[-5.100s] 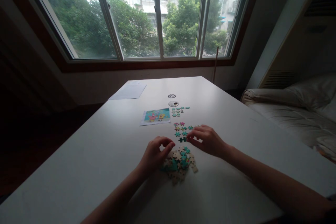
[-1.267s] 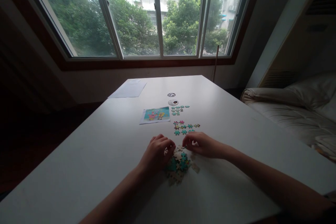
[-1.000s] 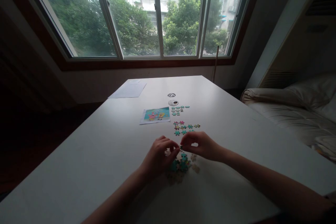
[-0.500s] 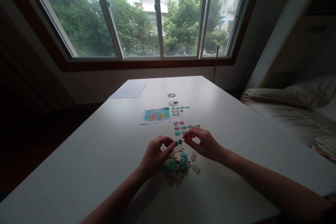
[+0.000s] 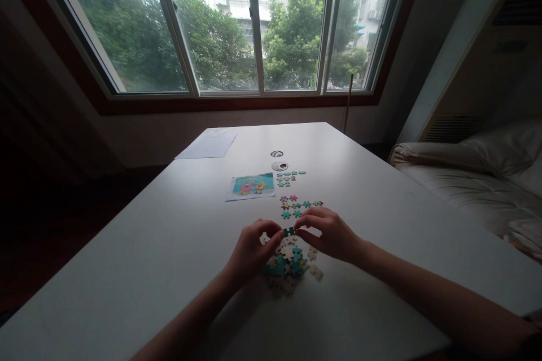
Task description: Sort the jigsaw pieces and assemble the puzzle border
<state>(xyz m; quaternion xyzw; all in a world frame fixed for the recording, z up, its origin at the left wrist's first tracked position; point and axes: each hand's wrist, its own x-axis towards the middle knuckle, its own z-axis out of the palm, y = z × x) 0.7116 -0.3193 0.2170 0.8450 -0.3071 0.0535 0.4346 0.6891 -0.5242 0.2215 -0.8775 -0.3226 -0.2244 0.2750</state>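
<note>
Over our surface [image 5: 161,237], left fingers [image 5: 273,242] partly hide the pile [image 5: 288,264] beside them and pinch a green piece [image 5: 288,232]; whether our right fingers [image 5: 310,219] grip the piece, we cannot tell.

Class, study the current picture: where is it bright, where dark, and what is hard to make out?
Head view: the window backlights the scene, laying a sheen on the far end of the white table; head view: the left edge is nearly black; head view: the puzzle pile sits in shade, its near pieces indistinct.
</note>
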